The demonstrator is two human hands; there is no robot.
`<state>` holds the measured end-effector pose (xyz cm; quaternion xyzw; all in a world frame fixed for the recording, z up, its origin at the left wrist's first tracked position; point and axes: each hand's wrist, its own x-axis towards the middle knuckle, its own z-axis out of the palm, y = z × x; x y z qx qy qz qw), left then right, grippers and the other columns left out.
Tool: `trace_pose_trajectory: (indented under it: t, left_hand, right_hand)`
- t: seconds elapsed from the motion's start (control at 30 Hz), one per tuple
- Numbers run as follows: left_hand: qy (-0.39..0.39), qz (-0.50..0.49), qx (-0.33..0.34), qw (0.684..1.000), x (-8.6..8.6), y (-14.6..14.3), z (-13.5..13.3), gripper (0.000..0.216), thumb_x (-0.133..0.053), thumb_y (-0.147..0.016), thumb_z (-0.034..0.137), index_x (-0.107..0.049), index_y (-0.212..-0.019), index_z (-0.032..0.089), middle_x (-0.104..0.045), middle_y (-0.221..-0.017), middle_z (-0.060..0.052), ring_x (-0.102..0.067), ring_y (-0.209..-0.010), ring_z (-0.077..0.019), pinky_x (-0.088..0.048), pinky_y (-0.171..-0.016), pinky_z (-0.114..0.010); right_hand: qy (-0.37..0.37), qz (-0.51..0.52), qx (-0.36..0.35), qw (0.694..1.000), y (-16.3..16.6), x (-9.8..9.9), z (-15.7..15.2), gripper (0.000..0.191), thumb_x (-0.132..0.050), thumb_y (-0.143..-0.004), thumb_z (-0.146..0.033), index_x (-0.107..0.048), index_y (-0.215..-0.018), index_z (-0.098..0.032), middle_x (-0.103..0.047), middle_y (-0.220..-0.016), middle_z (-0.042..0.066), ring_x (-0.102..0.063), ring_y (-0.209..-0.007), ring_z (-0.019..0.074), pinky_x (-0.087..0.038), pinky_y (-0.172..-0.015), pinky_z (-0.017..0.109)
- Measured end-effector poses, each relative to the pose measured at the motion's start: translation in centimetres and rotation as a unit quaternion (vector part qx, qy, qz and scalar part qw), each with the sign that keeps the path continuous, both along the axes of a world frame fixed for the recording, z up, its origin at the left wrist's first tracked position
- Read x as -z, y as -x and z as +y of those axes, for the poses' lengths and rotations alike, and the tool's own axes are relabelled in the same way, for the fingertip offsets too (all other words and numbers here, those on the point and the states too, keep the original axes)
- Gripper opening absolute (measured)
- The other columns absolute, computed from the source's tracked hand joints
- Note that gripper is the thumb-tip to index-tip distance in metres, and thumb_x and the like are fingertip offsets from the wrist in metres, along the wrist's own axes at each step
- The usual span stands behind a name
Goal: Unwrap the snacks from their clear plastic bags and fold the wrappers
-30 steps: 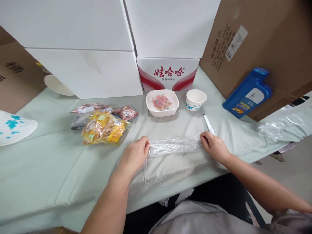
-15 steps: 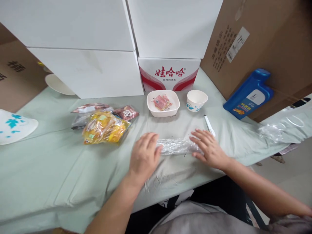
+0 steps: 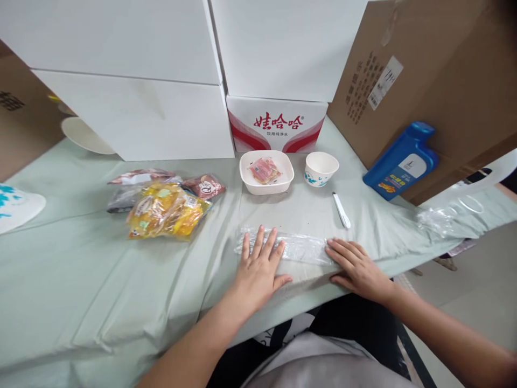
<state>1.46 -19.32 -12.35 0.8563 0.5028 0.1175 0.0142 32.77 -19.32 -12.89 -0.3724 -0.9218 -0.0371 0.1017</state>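
Note:
A strip of folded clear plastic film (image 3: 302, 248) lies flat on the cloth-covered table (image 3: 169, 291) in front of me. My left hand (image 3: 258, 264) rests palm down with spread fingers over the film's left part. At the film's right end, my right hand (image 3: 357, 268) lies flat, its fingertips on the edge. A white cutter knife (image 3: 341, 210) lies behind my right hand. Behind the film stand a white square bowl (image 3: 267, 189) holding small pink packets (image 3: 265, 170) and a white paper cup (image 3: 321, 171) with blue-green leaves.
Several snack packs (image 3: 167, 210) lie to the left, near another leaf-printed paper cup (image 3: 18, 209). White boxes (image 3: 137, 118) line the back. A blue bottle (image 3: 399, 161) leans by a brown carton (image 3: 420, 81), with crumpled clear plastic (image 3: 438, 218) at the right edge.
My left hand has turned and spread its fingers flat over the film. My right hand has moved slightly nearer me, to the film's end, and the cutter knife is fully uncovered.

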Motion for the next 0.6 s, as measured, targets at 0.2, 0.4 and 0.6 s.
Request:
trace_pose_trajectory:
  t: [0.2,0.4,0.6]
  left_hand:
    - [0.028,-0.075,0.044,0.996,-0.9,-2.9,-2.8,0.048,-0.061,-0.088,0.038,-0.056,-0.129,0.014,-0.058,-0.127,-0.017,-0.053,-0.115,-0.0332,-0.049,-0.093,-0.049]
    - [0.092,-0.103,0.168,0.976,-0.2,-2.5,-2.6,0.048,-0.064,-0.087,0.030,-0.051,-0.132,0.023,-0.054,-0.137,-0.007,-0.042,-0.130,-0.0314,-0.039,-0.104,-0.050]
    - [0.149,-0.146,0.208,0.956,-1.4,-1.2,-1.3,0.038,-0.066,-0.083,0.026,-0.059,-0.120,0.023,-0.059,-0.132,-0.004,-0.044,-0.128,-0.0279,-0.038,-0.105,-0.045]
  right_hand:
    - [-0.018,0.113,-0.047,0.992,0.5,-3.5,-2.2,0.034,-0.050,-0.089,-0.014,-0.060,-0.119,-0.027,-0.069,-0.109,0.009,-0.061,-0.103,0.0267,-0.048,-0.084,0.045]
    - [0.162,0.151,-0.154,0.963,3.5,-9.6,-0.5,0.024,-0.051,-0.093,-0.014,-0.059,-0.112,-0.024,-0.070,-0.094,0.005,-0.064,-0.096,0.0195,-0.050,-0.085,0.038]
    - [0.264,0.162,-0.045,0.950,7.4,-9.2,6.6,0.018,-0.049,-0.096,-0.029,-0.065,-0.094,-0.020,-0.071,-0.084,0.004,-0.065,-0.073,0.0146,-0.049,-0.067,0.026]
